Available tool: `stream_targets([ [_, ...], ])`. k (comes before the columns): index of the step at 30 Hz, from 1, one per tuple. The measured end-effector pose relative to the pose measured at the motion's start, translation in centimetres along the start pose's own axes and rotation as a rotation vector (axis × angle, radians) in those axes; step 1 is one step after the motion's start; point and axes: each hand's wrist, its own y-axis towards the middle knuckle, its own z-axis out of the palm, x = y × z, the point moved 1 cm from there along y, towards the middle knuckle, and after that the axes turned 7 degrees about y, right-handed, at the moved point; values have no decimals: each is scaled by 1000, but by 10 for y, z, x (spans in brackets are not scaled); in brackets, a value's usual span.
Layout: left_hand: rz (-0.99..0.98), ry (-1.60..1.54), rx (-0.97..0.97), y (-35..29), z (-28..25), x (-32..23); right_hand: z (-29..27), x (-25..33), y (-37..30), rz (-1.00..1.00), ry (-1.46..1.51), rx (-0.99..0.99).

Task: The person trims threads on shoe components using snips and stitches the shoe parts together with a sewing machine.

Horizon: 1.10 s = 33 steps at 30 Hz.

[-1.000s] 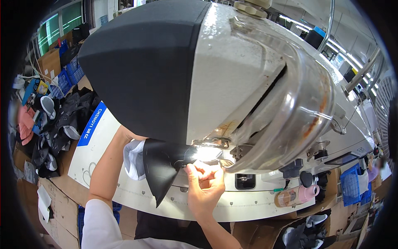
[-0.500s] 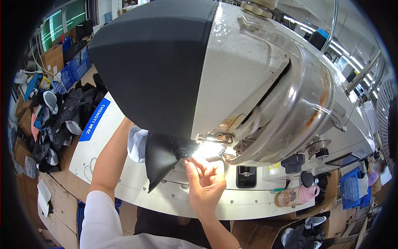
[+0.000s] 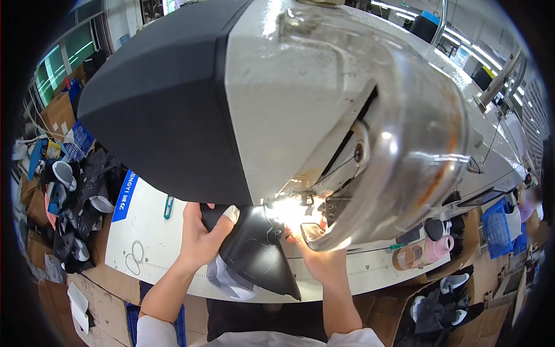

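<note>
A black shoe upper with a pale grey lining lies under the head of a white and dark grey sewing machine. My left hand grips its left side, the thumb with a white cover on its tip pressed on top. My right hand is at the upper's right edge by the needle area, its fingers closed on that edge. A clear curved guard and the lamp's glare hide part of those fingers. The needle itself is lost in the bright light.
Teal thread snips and a loop of thread lie on the white table at left. A pink-capped bottle stands at right. Heaped black shoe uppers are far left; more fill a cardboard box at lower right.
The upper has turned, its pointed end swinging from lower left to lower right. My left hand has come into sight on it from behind the machine head. My right hand has shifted right.
</note>
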Motion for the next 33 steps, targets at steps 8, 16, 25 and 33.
stream_targets([
  [8,147,74,32,10,-2,-14,-15,-11,-13,61,-26,132],
  [16,247,742,-146,1,-19,-76,19,-32,-20,483,504,177],
  [25,-23,557,325,24,31,-34,7,-19,-14,132,492,164],
  [33,-63,298,347,27,26,-3,14,-21,-15,190,618,154],
])
